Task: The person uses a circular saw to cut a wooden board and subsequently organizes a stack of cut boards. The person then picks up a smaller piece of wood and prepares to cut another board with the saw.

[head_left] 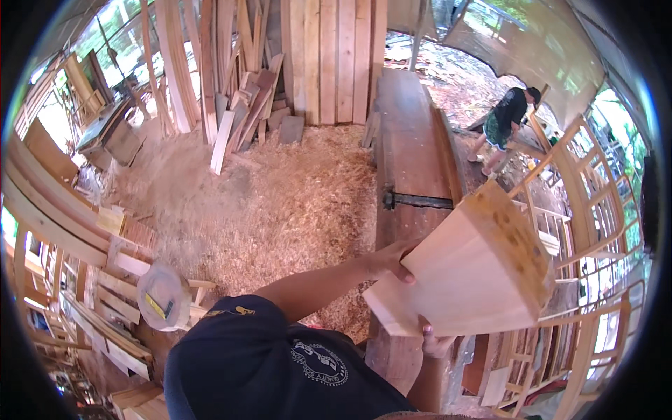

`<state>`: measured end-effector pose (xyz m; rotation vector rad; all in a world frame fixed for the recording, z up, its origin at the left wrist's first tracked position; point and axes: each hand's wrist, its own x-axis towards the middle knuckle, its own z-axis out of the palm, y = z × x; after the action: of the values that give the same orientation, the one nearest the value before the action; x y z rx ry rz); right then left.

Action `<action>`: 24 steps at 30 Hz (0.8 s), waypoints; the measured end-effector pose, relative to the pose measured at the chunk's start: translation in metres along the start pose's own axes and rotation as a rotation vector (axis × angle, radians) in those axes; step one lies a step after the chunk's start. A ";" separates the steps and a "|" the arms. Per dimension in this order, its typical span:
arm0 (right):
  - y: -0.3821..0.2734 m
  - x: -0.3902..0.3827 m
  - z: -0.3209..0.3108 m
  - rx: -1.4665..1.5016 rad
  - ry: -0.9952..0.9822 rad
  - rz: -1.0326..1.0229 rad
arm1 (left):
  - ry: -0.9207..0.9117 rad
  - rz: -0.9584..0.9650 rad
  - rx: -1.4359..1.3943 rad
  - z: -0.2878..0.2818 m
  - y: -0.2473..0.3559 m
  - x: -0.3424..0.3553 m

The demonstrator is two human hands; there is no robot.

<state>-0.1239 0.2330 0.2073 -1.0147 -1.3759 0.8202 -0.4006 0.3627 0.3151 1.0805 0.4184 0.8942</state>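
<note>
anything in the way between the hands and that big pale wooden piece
Nothing visible: the left hand directly touches the wooden piece at its left edge, the right hand at its lower edge.

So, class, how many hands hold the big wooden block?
2: the left hand at the left edge of the wooden block, the right hand at its lower edge. Any behind it would be hidden.
</note>
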 end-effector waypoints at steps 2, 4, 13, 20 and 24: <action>-0.015 0.002 0.017 0.097 -0.088 0.125 | 0.076 0.006 -0.013 -0.008 0.016 -0.026; -0.027 0.012 0.042 0.126 -0.135 0.302 | 0.237 -0.046 -0.029 -0.023 0.027 -0.054; -0.031 0.056 0.258 0.318 -0.320 0.399 | 0.594 0.084 -0.218 -0.145 0.081 -0.233; -0.079 0.080 0.513 0.260 -0.699 0.265 | 0.741 0.356 -0.318 -0.282 0.140 -0.406; -0.099 0.096 0.638 0.230 -0.859 0.242 | 0.837 0.534 -0.262 -0.331 0.203 -0.491</action>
<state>-0.7615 0.3440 0.2888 -0.6623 -1.8180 1.6804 -1.0045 0.1993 0.2921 0.5291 0.6856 1.8322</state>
